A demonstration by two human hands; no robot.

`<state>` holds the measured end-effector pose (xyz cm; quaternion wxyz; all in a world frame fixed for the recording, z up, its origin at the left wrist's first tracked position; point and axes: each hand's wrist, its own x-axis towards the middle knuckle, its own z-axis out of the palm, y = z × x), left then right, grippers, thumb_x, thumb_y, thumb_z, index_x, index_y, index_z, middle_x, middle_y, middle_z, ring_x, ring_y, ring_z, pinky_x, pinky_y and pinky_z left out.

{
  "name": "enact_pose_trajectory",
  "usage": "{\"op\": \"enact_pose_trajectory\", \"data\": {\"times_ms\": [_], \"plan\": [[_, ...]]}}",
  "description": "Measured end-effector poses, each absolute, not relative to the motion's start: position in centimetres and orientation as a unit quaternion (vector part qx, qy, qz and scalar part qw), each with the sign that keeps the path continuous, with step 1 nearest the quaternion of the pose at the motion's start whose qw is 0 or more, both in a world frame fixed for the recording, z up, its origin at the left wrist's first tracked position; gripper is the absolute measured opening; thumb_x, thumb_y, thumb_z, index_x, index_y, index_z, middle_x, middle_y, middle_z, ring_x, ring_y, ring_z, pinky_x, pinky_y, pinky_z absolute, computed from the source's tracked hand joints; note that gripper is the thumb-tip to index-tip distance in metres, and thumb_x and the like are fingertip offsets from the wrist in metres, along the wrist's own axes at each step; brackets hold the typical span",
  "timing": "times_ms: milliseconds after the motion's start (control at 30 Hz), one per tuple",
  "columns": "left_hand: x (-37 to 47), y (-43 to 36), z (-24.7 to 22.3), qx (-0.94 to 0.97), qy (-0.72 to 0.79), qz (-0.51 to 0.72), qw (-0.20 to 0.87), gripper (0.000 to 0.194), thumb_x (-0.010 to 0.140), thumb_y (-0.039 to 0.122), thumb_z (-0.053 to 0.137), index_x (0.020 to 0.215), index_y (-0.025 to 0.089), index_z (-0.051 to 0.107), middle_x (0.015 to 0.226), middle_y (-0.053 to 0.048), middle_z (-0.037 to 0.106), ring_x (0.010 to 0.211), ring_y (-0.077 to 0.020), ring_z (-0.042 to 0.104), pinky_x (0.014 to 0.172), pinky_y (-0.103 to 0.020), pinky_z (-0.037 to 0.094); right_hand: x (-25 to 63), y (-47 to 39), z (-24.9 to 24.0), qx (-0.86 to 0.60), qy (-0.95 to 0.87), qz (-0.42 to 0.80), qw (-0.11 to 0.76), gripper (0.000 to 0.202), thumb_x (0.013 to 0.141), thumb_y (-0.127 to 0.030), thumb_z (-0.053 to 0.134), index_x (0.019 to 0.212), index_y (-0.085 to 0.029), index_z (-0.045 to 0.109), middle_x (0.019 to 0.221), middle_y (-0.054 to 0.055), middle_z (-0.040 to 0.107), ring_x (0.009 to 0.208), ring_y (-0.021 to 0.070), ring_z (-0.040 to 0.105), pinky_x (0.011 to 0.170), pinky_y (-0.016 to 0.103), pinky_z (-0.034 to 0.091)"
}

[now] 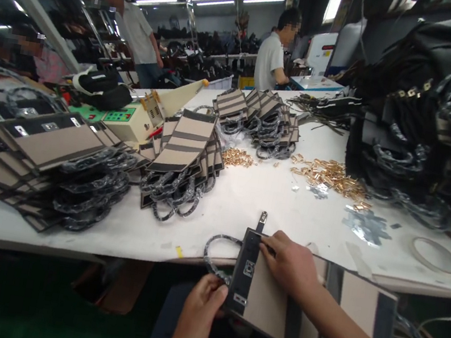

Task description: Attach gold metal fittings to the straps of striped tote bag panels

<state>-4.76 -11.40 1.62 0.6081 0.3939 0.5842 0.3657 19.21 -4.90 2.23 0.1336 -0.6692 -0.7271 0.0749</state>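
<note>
Panel [265,305], flat, beige with black bands, looks light, stiff, best edge-held; left grip [202,303] pinches its plastic-wrapped black loop handle [207,252]; right grip [294,264] touches panel, closure unclear.

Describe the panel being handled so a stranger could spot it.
Find the white table. At its near edge, right of centre, is a beige-and-black panel. Unlike the piled panels, it has a left hand and right hand on it.
</note>
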Motion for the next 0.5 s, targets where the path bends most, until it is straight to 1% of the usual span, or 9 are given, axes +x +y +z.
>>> {"op": "enact_pose_trajectory", "data": {"times_ms": [67, 100, 167, 200, 233, 267, 300, 400, 500], "plan": [[-5.7, -11.3, 2.0, 0.503, 0.643, 0.384, 0.431, 0.042, 0.087, 0.055, 0.073, 0.109, 0.019, 0.071, 0.112, -0.013, 0.075, 0.102, -0.0303, 0.072, 0.08, -0.038, 0.059, 19.1, -5.1, 2.2, -0.665, -0.732, 0.072, 0.131, 0.026, 0.108, -0.036, 0.054, 0.119, -0.032, 0.077, 0.107, 0.002, 0.073, 0.084, 0.0213, 0.074, 0.061, 0.033, 0.036], [-5.9, -11.0, 2.2, 0.566, 0.641, 0.392, 0.341, 0.036, 0.09, 0.049, 0.07, 0.111, 0.02, 0.069, 0.114, -0.013, 0.074, 0.105, -0.0299, 0.071, 0.086, -0.041, 0.059, 19.1, -5.1, 2.2, -0.663, -0.733, 0.071, 0.13, 0.026, 0.108, -0.035, 0.054, 0.118, -0.031, 0.077, 0.107, 0.003, 0.073, 0.084, 0.0213, 0.073, 0.061, 0.033, 0.035], [-5.5, -9.7, 2.6, 0.701, 0.57, 0.379, 0.201, 0.031, 0.096, 0.037, 0.063, 0.123, 0.021, 0.067, 0.128, -0.014, 0.071, 0.12, -0.0308, 0.067, 0.104, -0.049, 0.055, 18.9, -5.2, 2.2, -0.664, -0.733, 0.069, 0.13, 0.026, 0.108, -0.035, 0.053, 0.118, -0.031, 0.077, 0.106, 0.003, 0.073, 0.083, 0.0215, 0.073, 0.06, 0.033, 0.034], [-4.9, -8.7, 2.7, 0.763, 0.517, 0.353, 0.159, 0.035, 0.097, 0.031, 0.06, 0.13, 0.021, 0.064, 0.137, -0.014, 0.068, 0.131, -0.0314, 0.062, 0.113, -0.053, 0.049, 18.9, -5.2, 2.3, -0.666, -0.731, 0.069, 0.131, 0.026, 0.108, -0.035, 0.053, 0.118, -0.031, 0.077, 0.106, 0.003, 0.073, 0.083, 0.0216, 0.073, 0.061, 0.033, 0.034], [-4.3, -7.6, 2.8, 0.815, 0.467, 0.316, 0.133, 0.042, 0.097, 0.027, 0.06, 0.138, 0.02, 0.061, 0.144, -0.014, 0.065, 0.14, -0.0318, 0.056, 0.121, -0.056, 0.042, 18.8, -5.2, 2.3, -0.668, -0.728, 0.07, 0.133, 0.025, 0.108, -0.034, 0.053, 0.118, -0.031, 0.076, 0.106, 0.003, 0.073, 0.082, 0.0216, 0.073, 0.061, 0.033, 0.034], [-3.6, -6.5, 2.9, 0.85, 0.433, 0.274, 0.12, 0.048, 0.096, 0.025, 0.061, 0.144, 0.019, 0.058, 0.149, -0.014, 0.063, 0.145, -0.032, 0.052, 0.125, -0.058, 0.037, 18.8, -5.3, 2.4, -0.671, -0.725, 0.07, 0.136, 0.025, 0.108, -0.034, 0.054, 0.118, -0.031, 0.076, 0.105, 0.003, 0.074, 0.082, 0.0216, 0.073, 0.061, 0.033, 0.034], [-3.0, -5.4, 2.9, 0.872, 0.413, 0.234, 0.117, 0.052, 0.095, 0.025, 0.063, 0.147, 0.018, 0.057, 0.152, -0.014, 0.061, 0.147, -0.032, 0.051, 0.126, -0.059, 0.035, 18.7, -5.3, 2.4, -0.673, -0.723, 0.071, 0.138, 0.025, 0.108, -0.034, 0.054, 0.119, -0.03, 0.076, 0.105, 0.003, 0.074, 0.083, 0.0214, 0.073, 0.061, 0.034, 0.034], [-1.8, -3.0, 2.9, 0.892, 0.404, 0.158, 0.131, 0.056, 0.095, 0.028, 0.067, 0.149, 0.017, 0.056, 0.156, -0.013, 0.058, 0.146, -0.03, 0.052, 0.127, -0.058, 0.034, 18.5, -5.4, 2.5, -0.68, -0.717, 0.068, 0.14, 0.024, 0.108, -0.033, 0.054, 0.114, -0.029, 0.076, 0.104, 0.003, 0.074, 0.082, 0.0211, 0.073, 0.061, 0.033, 0.033], [-1.7, -2.4, 3.0, 0.892, 0.41, 0.133, 0.137, 0.056, 0.097, 0.03, 0.066, 0.15, 0.018, 0.055, 0.157, -0.012, 0.057, 0.145, -0.0279, 0.053, 0.127, -0.055, 0.034, 18.2, -5.5, 2.3, -0.683, -0.714, 0.062, 0.141, 0.024, 0.108, -0.032, 0.053, 0.11, -0.027, 0.076, 0.102, 0.004, 0.072, 0.082, 0.0211, 0.071, 0.061, 0.032, 0.032]]}}
